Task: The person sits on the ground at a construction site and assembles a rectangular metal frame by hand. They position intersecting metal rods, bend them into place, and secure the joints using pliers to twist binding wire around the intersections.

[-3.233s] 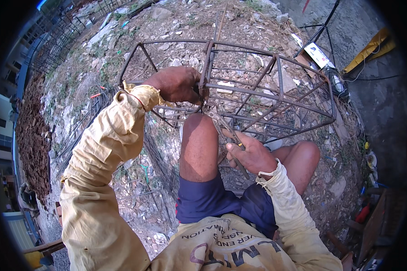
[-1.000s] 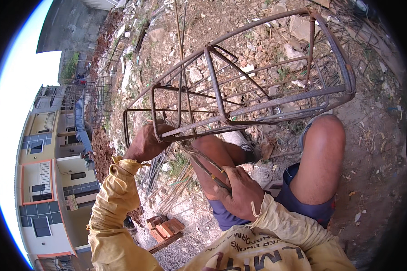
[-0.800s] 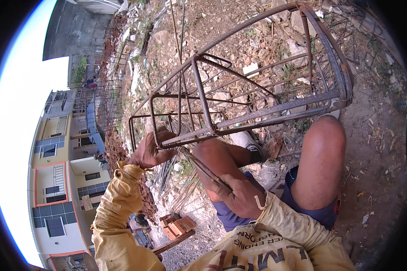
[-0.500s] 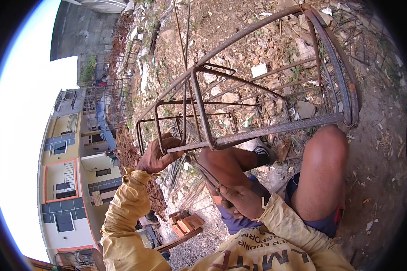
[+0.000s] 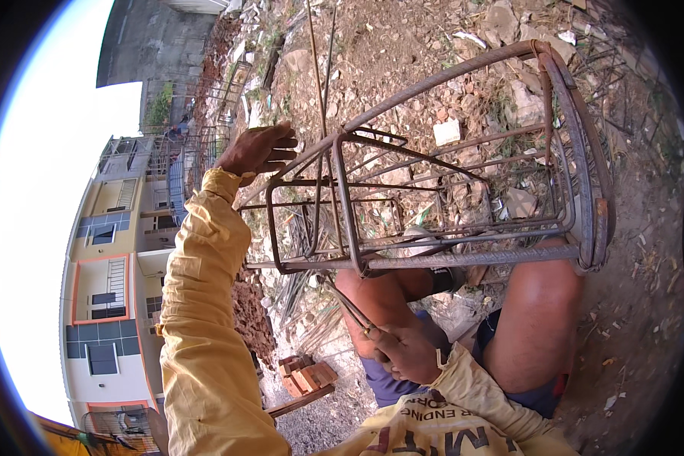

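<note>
A rebar cage (image 5: 463, 258) of rusty longitudinal bars and bent square stirrups lies across in front of me, over my knees. My left hand (image 5: 260, 152) is raised at the cage's upper left, its fingers stretched out beside the end of the far bar; whether it touches the bar I cannot tell. Nothing shows in that hand. Low in the middle, my right hand (image 5: 409, 351) is closed round a slim two-handled metal tool that looks like pincers (image 5: 348, 305). The tool's tip points up and left, below the cage's near bar.
Broken bricks (image 5: 308, 376) lie on a board at lower left. Rubble and stones (image 5: 524, 102) cover the ground beyond the cage. Two thin upright rods (image 5: 319, 68) rise behind it. Buildings (image 5: 102, 296) and more rebar (image 5: 178, 182) stand at the left.
My left hand has let go of the near bar's left end and moved up to the far bar, fingers now stretched. The cage appears lower and tilted differently in view. My right hand keeps its tool.
</note>
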Available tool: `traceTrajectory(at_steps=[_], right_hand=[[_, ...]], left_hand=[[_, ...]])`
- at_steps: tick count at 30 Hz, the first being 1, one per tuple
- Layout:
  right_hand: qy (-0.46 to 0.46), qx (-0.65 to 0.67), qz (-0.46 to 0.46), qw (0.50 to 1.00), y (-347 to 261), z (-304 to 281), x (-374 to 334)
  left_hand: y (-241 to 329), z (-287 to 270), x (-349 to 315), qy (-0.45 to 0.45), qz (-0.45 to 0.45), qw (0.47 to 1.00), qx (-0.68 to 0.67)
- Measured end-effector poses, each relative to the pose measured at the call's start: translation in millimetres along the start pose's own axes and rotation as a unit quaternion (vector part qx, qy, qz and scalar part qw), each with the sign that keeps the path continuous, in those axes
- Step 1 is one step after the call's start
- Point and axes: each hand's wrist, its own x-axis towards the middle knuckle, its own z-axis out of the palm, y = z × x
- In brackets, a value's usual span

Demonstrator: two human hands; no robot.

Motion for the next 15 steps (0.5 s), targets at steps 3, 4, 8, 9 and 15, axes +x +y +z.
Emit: traceTrajectory(at_steps=[3,4,8,9,15], right_hand=[[0.028,-0.001,-0.037,0.999,2.8,1.9,3.6],[0.033,-0.014,-0.045,0.998,0.7,0.5,4.3],[0.029,-0.047,-0.032,0.998,-1.3,3.1,4.4],[0.047,-0.05,-0.028,0.997,-3.4,-3.0,7.5],[0.103,-0.153,-0.137,0.973,-5.5,0.5,2.3]], left_hand=[[-1.7,13.1,60.9,-0.084,0.175,0.866,0.462],[3.7,21.4,64.3,-0.112,0.285,0.704,0.641],[-69.8,-8.0,112.0,-0.133,0.173,0.909,0.356],[-36.1,17.8,97.5,-0.146,0.185,0.911,0.337],[-37.1,15.2,82.7,-0.207,0.249,0.904,0.28]])
